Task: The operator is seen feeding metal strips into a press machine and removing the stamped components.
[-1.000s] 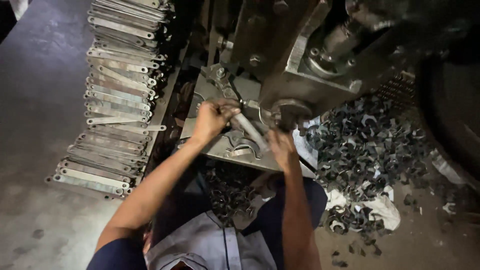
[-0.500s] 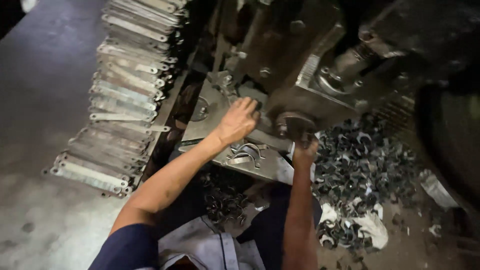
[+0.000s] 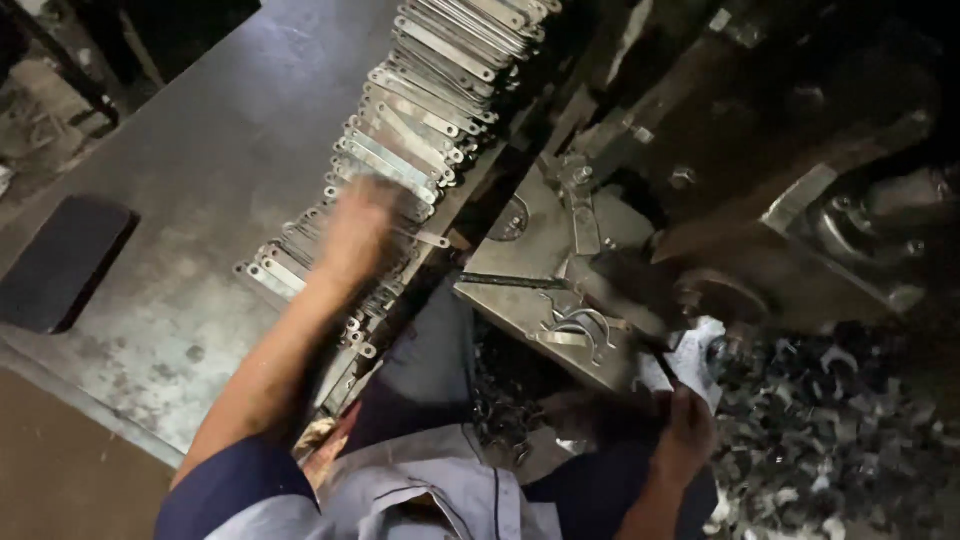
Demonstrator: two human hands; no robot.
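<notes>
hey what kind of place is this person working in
Most likely a small metal stamping or press workshop. A heavy dark press machine fills the right side, rows of flat metal strips lie stacked on a steel table, and a heap of small cut metal pieces sits beside the machine.

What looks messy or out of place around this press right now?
A loose heap of curved metal offcuts lies strewn beside the press, reaching the right hand. The flat metal strips on the steel table lie fanned unevenly under the blurred left hand.
</notes>
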